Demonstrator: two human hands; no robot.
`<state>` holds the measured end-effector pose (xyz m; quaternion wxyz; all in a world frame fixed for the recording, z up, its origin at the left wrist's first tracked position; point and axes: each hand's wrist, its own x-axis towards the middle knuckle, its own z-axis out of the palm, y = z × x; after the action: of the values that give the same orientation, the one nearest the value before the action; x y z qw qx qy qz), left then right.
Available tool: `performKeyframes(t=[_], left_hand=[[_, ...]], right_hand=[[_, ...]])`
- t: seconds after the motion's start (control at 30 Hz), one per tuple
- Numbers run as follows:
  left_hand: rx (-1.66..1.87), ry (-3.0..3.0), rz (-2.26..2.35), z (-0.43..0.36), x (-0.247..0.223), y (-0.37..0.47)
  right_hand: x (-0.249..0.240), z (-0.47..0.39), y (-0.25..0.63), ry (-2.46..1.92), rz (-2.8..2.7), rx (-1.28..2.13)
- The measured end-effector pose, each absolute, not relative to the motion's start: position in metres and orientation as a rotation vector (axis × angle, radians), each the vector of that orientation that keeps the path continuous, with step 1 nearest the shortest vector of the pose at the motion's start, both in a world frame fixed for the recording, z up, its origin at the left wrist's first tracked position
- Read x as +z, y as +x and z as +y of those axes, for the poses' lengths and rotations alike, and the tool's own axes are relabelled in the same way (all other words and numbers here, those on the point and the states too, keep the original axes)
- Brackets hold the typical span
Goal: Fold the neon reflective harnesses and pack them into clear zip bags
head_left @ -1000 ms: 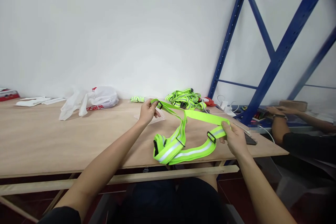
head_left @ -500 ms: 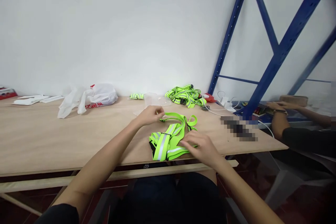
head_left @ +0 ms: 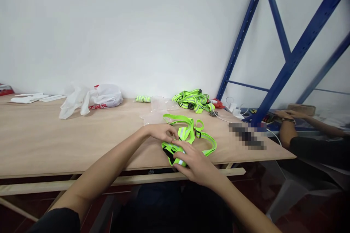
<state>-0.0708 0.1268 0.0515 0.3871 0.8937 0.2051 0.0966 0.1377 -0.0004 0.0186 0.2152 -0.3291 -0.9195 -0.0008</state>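
Note:
A neon green strap harness (head_left: 187, 125) with silvery stripes and black buckles lies near the table's front edge, partly bunched and partly in loose loops. My left hand (head_left: 163, 132) is on the bunched part from the left, its fingers bent and closed on the straps. From the right, my right hand (head_left: 193, 158) rests over the same bundle, thumb below and fingers above, gripping the folded part. The fingertips of both hands almost meet. Loops of strap spread out behind and to the right of my right hand.
Against the wall lie a green strap pile (head_left: 193, 100), a rolled green strap (head_left: 143, 98), clear plastic bags (head_left: 160, 105) and a white bag (head_left: 106, 96). A blue rack (head_left: 276, 83) rises at the right, where another person's arm (head_left: 288, 127) shows.
My left hand has come down and right to the bundle, letting the upper strap drop. My right hand has moved slightly left. The bundle is more compact, and a loop now spreads right.

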Motion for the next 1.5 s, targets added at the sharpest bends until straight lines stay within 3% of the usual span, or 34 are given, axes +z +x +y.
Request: performKeyframes(t=[0.5,1.07,1.33,1.5], left_hand=[[0.489,2.529,0.802,0.113,0.017,-0.033],[1.038,2.191,0.880,0.130,-0.014,-0.028],[1.130,2.059,0.727,0.126,-0.011,-0.024],[1.080,1.930,0.618,0.127,-0.012,-0.024]], right_hand=[[0.010,0.017,0.174,-1.409,-2.381,-0.061],[0.010,0.037,0.189,-1.474,-2.221,-0.181],[0.019,0.046,0.192,-1.487,-2.321,0.189],[0.020,0.050,0.190,-1.402,-2.275,0.150]])
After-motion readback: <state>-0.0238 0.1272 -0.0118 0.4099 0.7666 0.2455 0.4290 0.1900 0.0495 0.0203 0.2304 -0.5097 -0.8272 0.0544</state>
